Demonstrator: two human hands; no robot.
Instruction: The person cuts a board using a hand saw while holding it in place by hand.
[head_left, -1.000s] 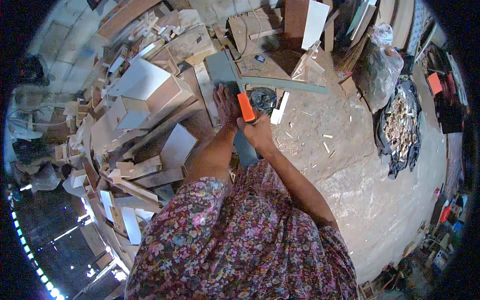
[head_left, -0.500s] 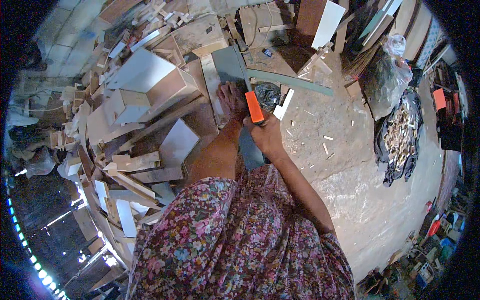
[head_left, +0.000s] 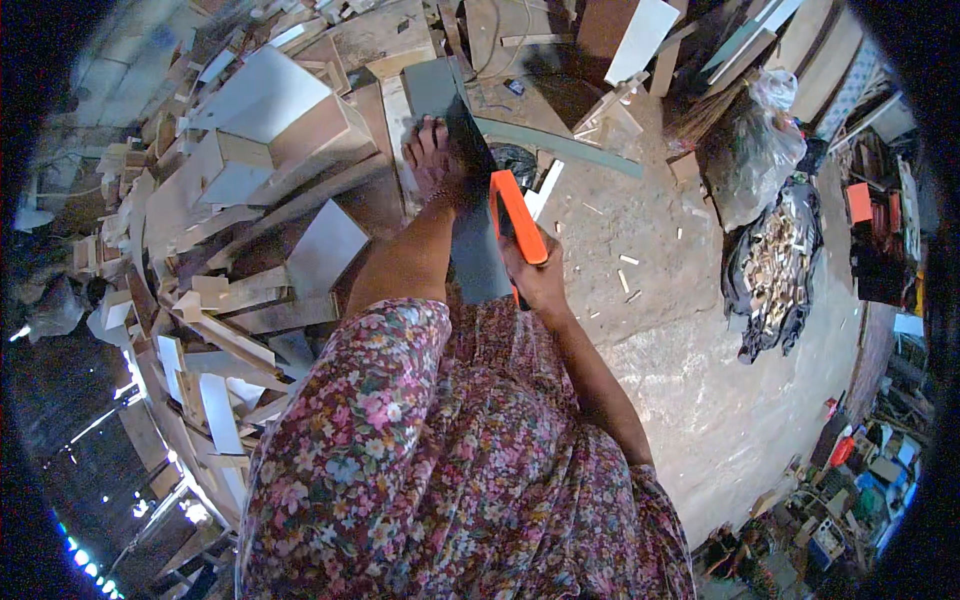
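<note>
My left hand [head_left: 432,160] lies flat on a long grey board [head_left: 432,88], fingers pointing away from me. Its fingers are spread and the palm is hidden. My right hand [head_left: 537,275] is wrapped round the orange handle of a handsaw [head_left: 519,217], just right of the board. The saw's blade is hard to make out against the dark side of the board. The board runs from far ahead back toward my floral clothing, which hides its near end.
White-faced offcuts [head_left: 265,90] and brown boards are piled on the left. A thin green strip [head_left: 560,145] and wood scraps lie on the floor ahead. At right are a plastic bag [head_left: 755,155] and a black sheet holding wood bits [head_left: 775,270]. Boards lean at the far right.
My right hand has drawn the saw back toward me and slightly right, and more of its orange handle shows. The whole view has shifted a little; my left hand stays on the board.
</note>
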